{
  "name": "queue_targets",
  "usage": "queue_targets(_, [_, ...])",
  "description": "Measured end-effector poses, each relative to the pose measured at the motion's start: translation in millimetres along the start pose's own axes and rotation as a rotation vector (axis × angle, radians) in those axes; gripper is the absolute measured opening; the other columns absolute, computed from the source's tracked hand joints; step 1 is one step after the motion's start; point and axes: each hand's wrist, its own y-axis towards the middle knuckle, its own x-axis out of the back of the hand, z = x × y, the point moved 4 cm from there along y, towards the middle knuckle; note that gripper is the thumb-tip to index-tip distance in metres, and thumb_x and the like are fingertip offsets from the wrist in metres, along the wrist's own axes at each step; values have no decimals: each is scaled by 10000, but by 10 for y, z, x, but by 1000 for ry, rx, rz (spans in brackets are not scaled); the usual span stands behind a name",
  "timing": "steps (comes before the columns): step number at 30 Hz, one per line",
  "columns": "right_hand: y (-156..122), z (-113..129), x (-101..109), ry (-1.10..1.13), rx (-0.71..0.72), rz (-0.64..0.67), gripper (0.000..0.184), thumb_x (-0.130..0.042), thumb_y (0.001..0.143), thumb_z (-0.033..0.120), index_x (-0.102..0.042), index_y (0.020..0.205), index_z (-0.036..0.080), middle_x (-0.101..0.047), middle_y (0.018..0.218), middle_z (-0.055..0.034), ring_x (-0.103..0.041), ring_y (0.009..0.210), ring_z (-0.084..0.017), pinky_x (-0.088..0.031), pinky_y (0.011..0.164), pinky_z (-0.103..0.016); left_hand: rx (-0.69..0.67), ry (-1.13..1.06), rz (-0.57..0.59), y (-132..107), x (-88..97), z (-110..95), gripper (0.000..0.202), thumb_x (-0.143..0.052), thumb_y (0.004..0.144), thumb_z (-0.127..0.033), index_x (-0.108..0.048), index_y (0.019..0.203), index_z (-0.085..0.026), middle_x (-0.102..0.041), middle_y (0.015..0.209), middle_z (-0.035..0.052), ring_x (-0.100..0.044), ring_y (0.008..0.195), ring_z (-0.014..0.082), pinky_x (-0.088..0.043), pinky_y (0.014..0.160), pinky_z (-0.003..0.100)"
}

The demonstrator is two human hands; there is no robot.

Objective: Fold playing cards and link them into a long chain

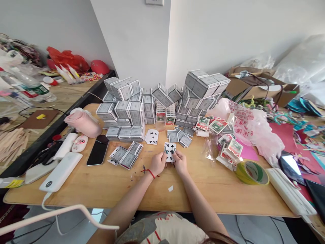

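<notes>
Wooden surface (106, 183) carries everything in this layout. At its far edge, a wall of grey-patterned card boxes (127, 112) stands stacked in several tiers against the white wall. A crumpled pink plastic bag (254, 128) lies to the right, with red-and-green-backed card packs (215, 125) spilling beside it. A white power bank (61, 171) and a black phone (98, 150) lie to the left. A roll of yellow-green tape (252, 172) rests near the right front edge.

Step in hand, as judged from the grip: a small stack of playing cards (170, 150) is held at centre, just in front of the box wall, its lower end down near the surface. The top face shows a six of clubs.

- Left hand (157, 164): fingers closed on the left edge of the stack.
- Right hand (180, 162): fingers closed on the right edge, opposite the left.

Handling requirement, as a judgement: equal pressure from both sides keeps the edges flush, since uneven pressure lets thin cards fan or slip.

Nearby items: loose grey-backed packs (127, 156) lie just left of the hands. A single face-up clubs card (152, 136) leans near the boxes. A white paper scrap (170, 188) lies below the wrists.
</notes>
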Motion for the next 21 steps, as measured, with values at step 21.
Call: queue_targets(21, [11,49,-11,99,-2,44,263,-522,700,356,-580,864,158,-589,700,-15,-517,611,-140,-419,580,-246,73,-391,-19,41,65,14,270,-467,762,-265,-476,1007,-150,-516,656,-11,-434,542,85,-356,501,190])
